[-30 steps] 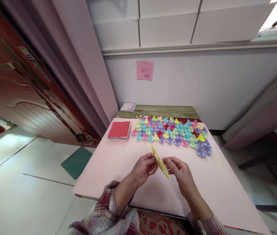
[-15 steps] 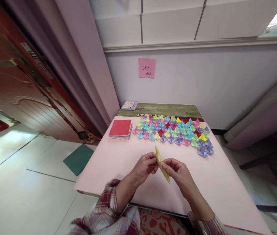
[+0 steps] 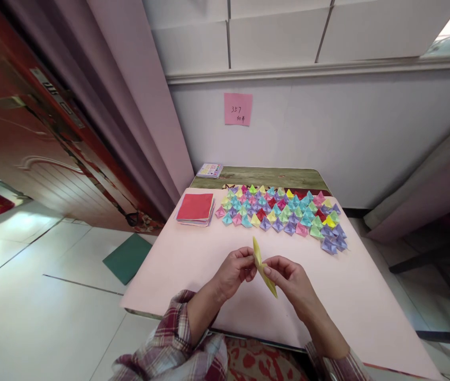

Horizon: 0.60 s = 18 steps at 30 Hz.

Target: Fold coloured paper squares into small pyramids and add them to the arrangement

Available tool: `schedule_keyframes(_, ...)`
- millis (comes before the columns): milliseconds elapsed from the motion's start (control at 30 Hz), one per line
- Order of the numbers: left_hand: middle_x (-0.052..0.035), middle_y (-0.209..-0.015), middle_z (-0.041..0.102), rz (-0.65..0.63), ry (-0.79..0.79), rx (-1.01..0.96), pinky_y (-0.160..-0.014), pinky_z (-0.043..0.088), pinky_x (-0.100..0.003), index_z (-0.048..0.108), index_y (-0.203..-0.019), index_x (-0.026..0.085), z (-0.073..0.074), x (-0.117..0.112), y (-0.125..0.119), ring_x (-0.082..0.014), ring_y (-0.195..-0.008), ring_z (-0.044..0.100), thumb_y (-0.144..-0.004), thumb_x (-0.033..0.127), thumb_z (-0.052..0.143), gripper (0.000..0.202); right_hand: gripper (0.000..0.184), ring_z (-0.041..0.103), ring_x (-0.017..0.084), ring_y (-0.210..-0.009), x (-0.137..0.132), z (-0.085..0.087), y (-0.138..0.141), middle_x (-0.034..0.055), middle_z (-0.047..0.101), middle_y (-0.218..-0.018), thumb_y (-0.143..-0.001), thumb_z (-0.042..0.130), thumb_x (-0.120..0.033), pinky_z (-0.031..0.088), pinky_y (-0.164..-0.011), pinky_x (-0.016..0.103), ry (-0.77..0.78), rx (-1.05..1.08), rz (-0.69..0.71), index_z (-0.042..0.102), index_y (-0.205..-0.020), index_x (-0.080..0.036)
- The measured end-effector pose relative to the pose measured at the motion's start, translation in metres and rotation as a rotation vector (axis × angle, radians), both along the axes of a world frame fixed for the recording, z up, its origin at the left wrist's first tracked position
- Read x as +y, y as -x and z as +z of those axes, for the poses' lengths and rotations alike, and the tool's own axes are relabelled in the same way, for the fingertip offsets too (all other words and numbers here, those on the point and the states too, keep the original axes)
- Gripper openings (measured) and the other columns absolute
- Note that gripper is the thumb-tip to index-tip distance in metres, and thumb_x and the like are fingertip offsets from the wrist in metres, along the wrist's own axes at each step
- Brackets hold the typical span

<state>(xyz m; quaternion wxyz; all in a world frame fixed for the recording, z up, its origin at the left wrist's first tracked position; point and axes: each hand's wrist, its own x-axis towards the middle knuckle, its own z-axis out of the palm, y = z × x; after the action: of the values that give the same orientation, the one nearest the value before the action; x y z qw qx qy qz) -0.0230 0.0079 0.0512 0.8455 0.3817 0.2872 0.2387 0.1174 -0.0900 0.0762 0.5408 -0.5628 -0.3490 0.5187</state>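
Note:
Between my two hands is a folded piece of yellow origami paper (image 3: pixel 269 283), held tilted above the pink-covered table (image 3: pixel 185 254). My left hand (image 3: pixel 237 269) pinches its upper left side with closed fingers. From the right, my right hand (image 3: pixel 288 278) grips its middle and lower part between thumb and fingers. Beyond the hands, many folded paper pieces (image 3: pixel 276 211) in blue, purple, pink, green, red and yellow stand in rows. A stack of square paper (image 3: pixel 195 207) with a red sheet on top lies to their left.
A small printed packet (image 3: pixel 209 170) lies at the table's back left corner. On the wall hangs a pink note (image 3: pixel 238 109) with handwriting. A green square (image 3: pixel 127 258) lies on the floor left of the table. Dark metal legs (image 3: pixel 443 296) stand at the right.
Both hands keep their hold on the yellow paper. Its lower tip has shifted very slightly to the right; the rest looks the same.

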Motion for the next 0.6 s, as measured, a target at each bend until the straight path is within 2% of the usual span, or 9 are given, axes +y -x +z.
schedule_keyframes(300, 0.0029, -0.053, 0.051, -0.001, -0.025, 0.048, -0.044, 0.025, -0.02, 0.059, -0.077, 0.014, -0.001, 0.0, -0.001, -0.0061, -0.042, 0.041, -0.073, 0.032, 0.07, 0.022, 0.032, 0.058, 0.016, -0.069, 0.001, -0.006, -0.003, 0.0038, 0.067, -0.076, -0.078, 0.066, -0.047, 0.045, -0.062, 0.025, 0.011, -0.05, -0.004, 0.067, -0.085, -0.017)
schedule_keyframes(467, 0.0027, -0.052, 0.051, 0.054, -0.249, 0.159, -0.045, 0.03, -0.02, 0.06, -0.076, 0.014, 0.001, -0.004, -0.003, -0.0075, -0.045, 0.042, -0.077, 0.034, 0.064, 0.021, 0.027, 0.059, 0.016, -0.063, 0.003, -0.012, -0.003, 0.0049, 0.07, -0.079, -0.081, 0.059, -0.042, 0.043, -0.056, 0.024, -0.009, -0.381, -0.053, 0.069, -0.087, -0.018)
schedule_keyframes(600, 0.0023, -0.054, 0.052, 0.058, -0.34, 0.2, -0.046, 0.033, -0.02, 0.062, -0.079, 0.013, 0.001, -0.008, -0.006, -0.0082, -0.047, 0.044, -0.079, 0.036, 0.062, 0.023, 0.028, 0.053, 0.014, -0.053, 0.003, -0.015, -0.002, 0.0032, 0.068, -0.07, -0.082, 0.056, -0.042, 0.036, -0.048, 0.023, 0.016, -0.454, -0.007, 0.07, -0.085, -0.018)
